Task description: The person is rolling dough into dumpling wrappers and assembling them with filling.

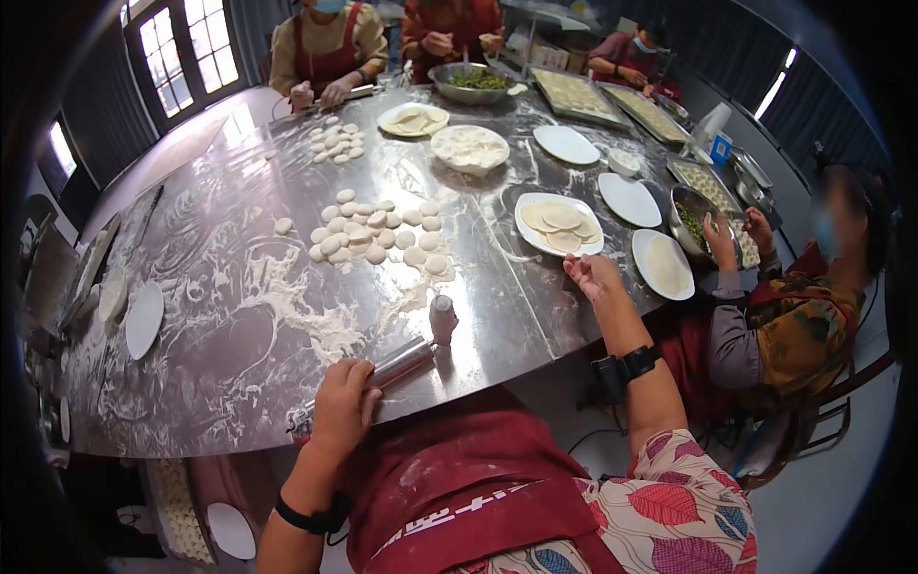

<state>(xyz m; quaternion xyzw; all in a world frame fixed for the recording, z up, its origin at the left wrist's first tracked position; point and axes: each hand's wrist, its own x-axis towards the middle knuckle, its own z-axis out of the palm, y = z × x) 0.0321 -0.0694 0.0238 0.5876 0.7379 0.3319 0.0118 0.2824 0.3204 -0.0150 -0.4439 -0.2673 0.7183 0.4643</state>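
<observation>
Head view: on the flour-dusted, shiny steel table point(220, 220), a cluster of small round white dough pieces point(375, 255) lies beyond the silver cylindrical metal rolling pin point(404, 363), itself near the front edge. To the right sits a white squarish plate point(531, 236) of thin, round, pale wrappers point(559, 222); a white oval plate point(643, 252) stands just beside, near a co-worker's raised hand point(722, 240). Left hand point(342, 404): fingers curled over the rolling pin, clamped on it. Right hand point(597, 277): arm extended, fingers bent at the squarish plate's near rim; cannot tell whether they grip anything
</observation>
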